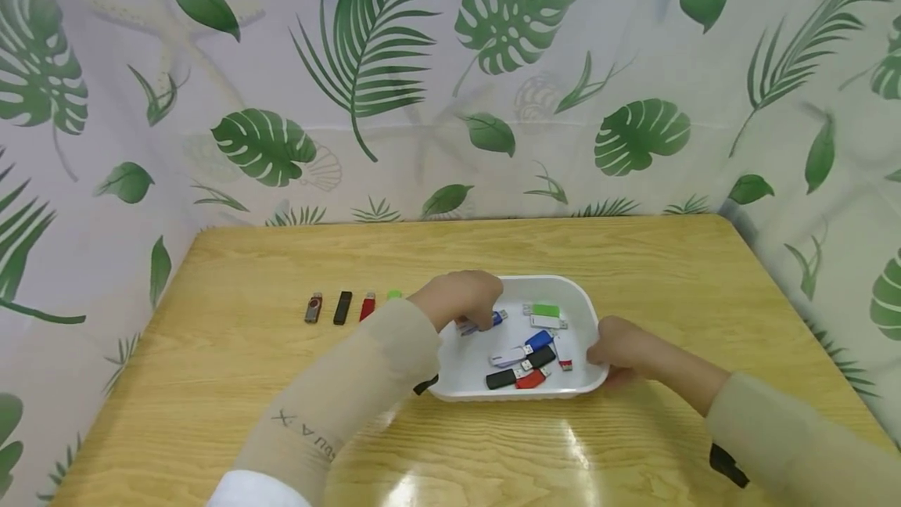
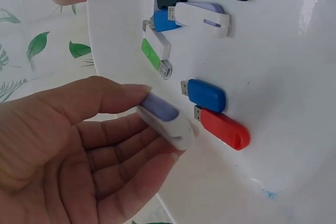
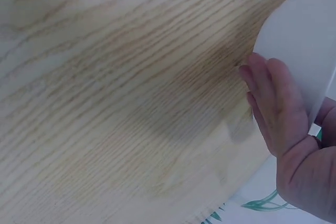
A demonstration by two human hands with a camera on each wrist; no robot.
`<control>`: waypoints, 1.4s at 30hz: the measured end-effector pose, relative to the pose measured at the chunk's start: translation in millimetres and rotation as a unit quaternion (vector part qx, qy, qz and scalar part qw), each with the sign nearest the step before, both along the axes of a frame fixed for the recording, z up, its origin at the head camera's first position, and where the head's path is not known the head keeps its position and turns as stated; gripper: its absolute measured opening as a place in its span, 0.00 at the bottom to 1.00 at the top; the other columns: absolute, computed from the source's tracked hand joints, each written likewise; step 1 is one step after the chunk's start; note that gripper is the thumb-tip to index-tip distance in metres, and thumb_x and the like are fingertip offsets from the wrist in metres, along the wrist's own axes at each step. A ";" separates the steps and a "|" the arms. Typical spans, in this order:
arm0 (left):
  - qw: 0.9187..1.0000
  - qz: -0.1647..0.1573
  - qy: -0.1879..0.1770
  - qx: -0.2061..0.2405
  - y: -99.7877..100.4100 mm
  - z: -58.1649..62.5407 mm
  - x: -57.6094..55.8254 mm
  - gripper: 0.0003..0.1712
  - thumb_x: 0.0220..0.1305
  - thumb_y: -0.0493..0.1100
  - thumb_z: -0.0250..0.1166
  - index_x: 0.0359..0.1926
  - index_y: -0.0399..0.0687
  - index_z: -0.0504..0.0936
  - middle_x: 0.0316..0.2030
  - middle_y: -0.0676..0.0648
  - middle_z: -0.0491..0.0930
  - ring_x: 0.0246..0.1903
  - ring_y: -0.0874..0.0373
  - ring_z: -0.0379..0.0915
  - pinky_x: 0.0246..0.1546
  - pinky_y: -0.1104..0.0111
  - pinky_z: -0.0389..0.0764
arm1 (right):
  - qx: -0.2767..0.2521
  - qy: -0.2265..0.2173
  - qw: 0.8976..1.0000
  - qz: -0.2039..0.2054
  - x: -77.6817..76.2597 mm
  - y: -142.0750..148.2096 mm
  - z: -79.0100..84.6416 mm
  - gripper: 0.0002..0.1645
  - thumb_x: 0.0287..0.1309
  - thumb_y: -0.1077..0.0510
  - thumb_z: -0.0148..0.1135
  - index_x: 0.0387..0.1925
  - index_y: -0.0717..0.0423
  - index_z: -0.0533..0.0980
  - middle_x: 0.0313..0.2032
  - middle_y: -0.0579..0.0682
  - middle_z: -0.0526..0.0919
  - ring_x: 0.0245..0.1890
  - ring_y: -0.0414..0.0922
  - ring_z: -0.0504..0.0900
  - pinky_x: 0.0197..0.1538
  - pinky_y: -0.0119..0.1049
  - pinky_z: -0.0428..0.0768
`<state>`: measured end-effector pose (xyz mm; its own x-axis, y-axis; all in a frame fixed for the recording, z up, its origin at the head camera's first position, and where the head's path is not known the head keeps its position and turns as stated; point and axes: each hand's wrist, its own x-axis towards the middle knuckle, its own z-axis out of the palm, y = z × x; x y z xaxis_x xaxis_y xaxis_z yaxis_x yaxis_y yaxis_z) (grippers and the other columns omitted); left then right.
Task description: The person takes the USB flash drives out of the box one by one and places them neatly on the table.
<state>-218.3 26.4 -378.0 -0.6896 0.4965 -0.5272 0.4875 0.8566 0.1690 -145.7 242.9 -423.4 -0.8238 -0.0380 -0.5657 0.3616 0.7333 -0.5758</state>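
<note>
Your left hand (image 2: 94,148) pinches a white-and-lavender USB drive (image 2: 167,121) over a white tray (image 1: 580,327) of other drives (image 2: 207,94) on the wooden counter (image 1: 655,272), while your right hand (image 1: 625,344) grips the tray's right end.

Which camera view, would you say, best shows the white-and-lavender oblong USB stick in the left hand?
The left wrist view: the USB stick appears close up, held between thumb and fingers of the left hand. In the head view that hand hides most or all of it; the right wrist view shows none.
</note>
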 end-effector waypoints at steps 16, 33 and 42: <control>0.999 -0.003 0.044 0.030 -14.5 15.1 9.4 0.07 0.60 0.43 0.64 0.33 0.47 0.74 0.28 0.52 0.72 0.27 0.60 0.66 0.27 0.69 0.67 | 0.043 0.032 0.999 -0.004 4.3 -2.8 -6.0 0.11 0.60 0.66 0.47 0.35 0.76 0.66 0.27 0.62 0.74 0.17 0.45 0.81 0.23 0.37 0.81; 0.997 0.024 0.043 0.053 -34.8 7.5 13.2 0.13 0.63 0.44 0.61 0.23 0.47 0.71 0.20 0.52 0.71 0.20 0.61 0.66 0.21 0.71 0.64 | 0.016 0.045 0.999 -0.026 2.2 -15.4 -21.5 0.15 0.57 0.68 0.50 0.40 0.81 0.64 0.30 0.64 0.73 0.21 0.47 0.81 0.25 0.38 0.82; 0.992 0.036 0.062 0.104 -38.9 9.0 17.1 0.17 0.62 0.45 0.63 0.19 0.49 0.70 0.15 0.54 0.65 0.16 0.63 0.61 0.18 0.73 0.61 | 0.027 0.052 0.998 -0.014 2.7 -9.9 -16.9 0.15 0.58 0.67 0.50 0.39 0.81 0.65 0.29 0.64 0.73 0.20 0.47 0.81 0.24 0.37 0.81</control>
